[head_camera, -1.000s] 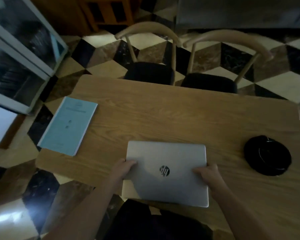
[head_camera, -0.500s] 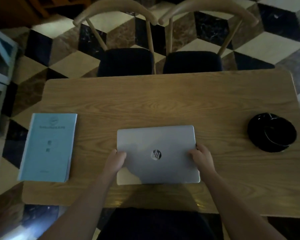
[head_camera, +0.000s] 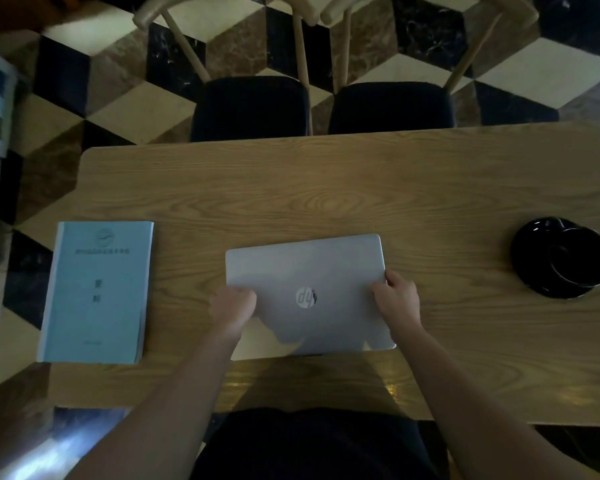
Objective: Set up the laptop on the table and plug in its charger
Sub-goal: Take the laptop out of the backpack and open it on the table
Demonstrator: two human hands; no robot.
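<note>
A pale blue paperback booklet (head_camera: 96, 292) lies near the wooden tabletop's (head_camera: 326, 188) left edge. Two dark-cushioned wooden chairs (head_camera: 250, 105) stand beyond its far edge.

The left hand (head_camera: 232, 308) covers the laptop (head_camera: 309, 292)'s nine-o'clock edge, its fingers out of sight. The booklet (head_camera: 96, 292)'s cover print is too blurred to read. The black coil (head_camera: 563, 258) at three o'clock is too dark to tell cable from plug. Both chairs (head_camera: 253, 105) are cut off at twelve o'clock.
</note>
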